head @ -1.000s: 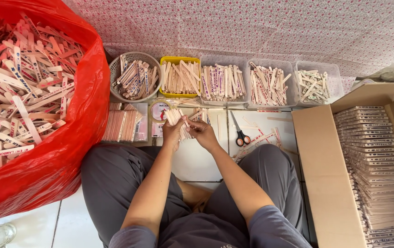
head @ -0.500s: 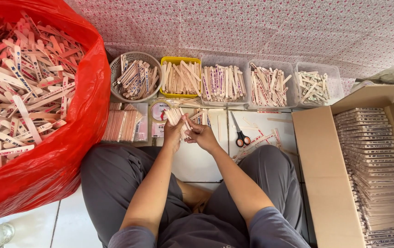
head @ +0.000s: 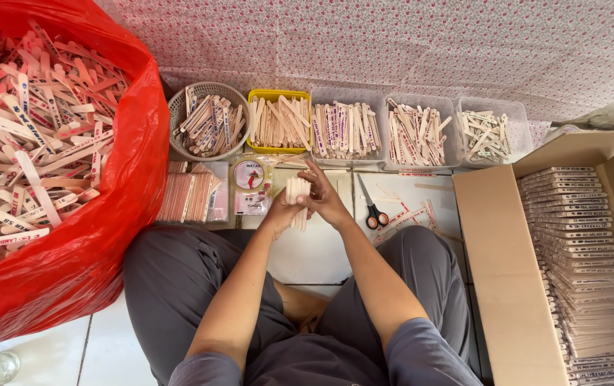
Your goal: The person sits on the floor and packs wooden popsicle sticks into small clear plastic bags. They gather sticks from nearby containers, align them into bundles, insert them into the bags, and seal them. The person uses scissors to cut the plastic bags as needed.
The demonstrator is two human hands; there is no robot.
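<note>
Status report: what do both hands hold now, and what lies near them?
Left hand and right hand shut on small bundle of pale wooden sticks. Black-handled scissors lie right of them.

Clear round-labelled packet (head: 251,187), maybe plastic, beside sticks (head: 297,200)

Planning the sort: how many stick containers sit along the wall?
5: round grey basket, yellow tub, then three clear tubs rightward. None appear hidden.

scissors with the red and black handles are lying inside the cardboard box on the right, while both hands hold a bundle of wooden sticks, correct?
Not quite. The head view shows the scissors lying on the floor beside the right hand, outside the cardboard box. The rest stands: the left hand and right hand hold a bundle of wooden sticks.
</note>
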